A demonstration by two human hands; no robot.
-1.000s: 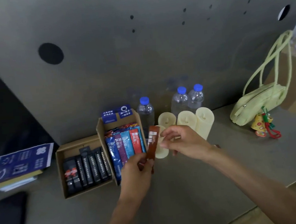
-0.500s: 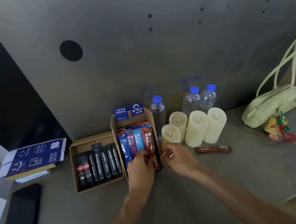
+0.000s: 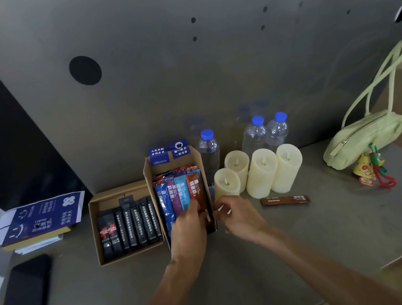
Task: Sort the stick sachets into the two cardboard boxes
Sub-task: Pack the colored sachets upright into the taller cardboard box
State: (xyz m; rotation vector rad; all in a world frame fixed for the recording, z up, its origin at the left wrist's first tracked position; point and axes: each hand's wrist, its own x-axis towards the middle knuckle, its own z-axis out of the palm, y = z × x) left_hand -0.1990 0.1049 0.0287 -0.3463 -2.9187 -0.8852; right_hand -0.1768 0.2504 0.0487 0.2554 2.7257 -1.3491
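Note:
Two open cardboard boxes stand side by side. The left box holds several black stick sachets. The right box holds several coloured sachets. My left hand rests on the lower ends of those sachets, its fingers on a brown-red sachet at the box's right side. My right hand hovers just right of the box's front corner, fingers loosely curled and holding nothing. A single brown sachet lies flat on the table in front of the candles.
Several cream candles and three water bottles stand behind the right box. A pale green handbag with a charm sits at the right. A black phone and a blue booklet lie at the left.
A second ago both hands held the brown-red sachet above the table. It now stands in the right box, my left hand is on it, and my right hand has let go.

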